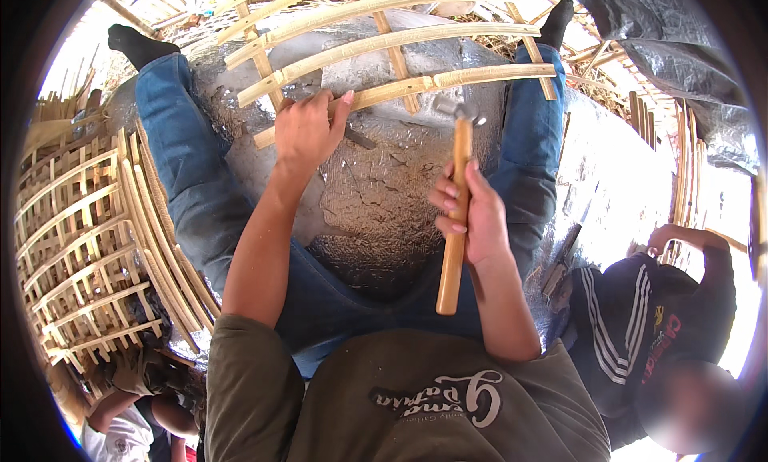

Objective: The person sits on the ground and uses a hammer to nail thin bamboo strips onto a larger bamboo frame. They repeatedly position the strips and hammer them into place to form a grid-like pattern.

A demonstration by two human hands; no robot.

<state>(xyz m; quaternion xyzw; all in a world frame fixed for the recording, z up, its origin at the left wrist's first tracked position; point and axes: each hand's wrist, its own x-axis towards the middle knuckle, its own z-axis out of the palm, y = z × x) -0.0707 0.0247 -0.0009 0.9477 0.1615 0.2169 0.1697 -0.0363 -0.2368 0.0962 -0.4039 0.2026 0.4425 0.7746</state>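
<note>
A frame of split bamboo lies between my outstretched legs, with long strips laid across shorter crosspieces (393, 56). My left hand (307, 132) is closed on the nearest long bamboo strip (472, 75), close to its left end. A dark flat piece (359, 137) juts out beside that hand; its kind I cannot make out. In my right hand (478, 210) is a hammer (453, 262), gripped midway along its wooden handle. The metal hammer head points up and away from me, near the nearest strip and apart from my left hand; it is slightly blurred.
Finished-looking bamboo lattices (76, 258) are stacked at the left, with loose long strips (164, 230) beside them. A person in a dark striped top (632, 318) sits close at the right. Another person (120, 438) is at the lower left. Dark plastic sheeting (680, 54) hangs at the upper right.
</note>
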